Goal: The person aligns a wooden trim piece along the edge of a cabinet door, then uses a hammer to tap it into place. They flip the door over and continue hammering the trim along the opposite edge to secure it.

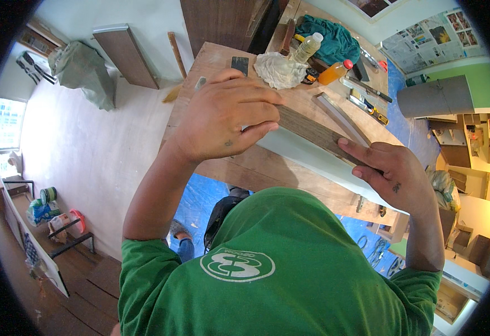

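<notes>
Beyond the wood-grained board point(314, 131), an orange-liquid bottle point(332, 73) and pale-liquid bottle point(305, 49).

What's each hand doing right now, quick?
Left hand: closed, holding the brown-edged board toward its left end.
Right hand: closed, holding the same board farther right, between thumb and forefinger.

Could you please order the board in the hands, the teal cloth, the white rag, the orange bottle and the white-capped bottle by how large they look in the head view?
1. Board
2. Teal cloth
3. White rag
4. Orange bottle and white-capped bottle: too alike to rank.
</notes>
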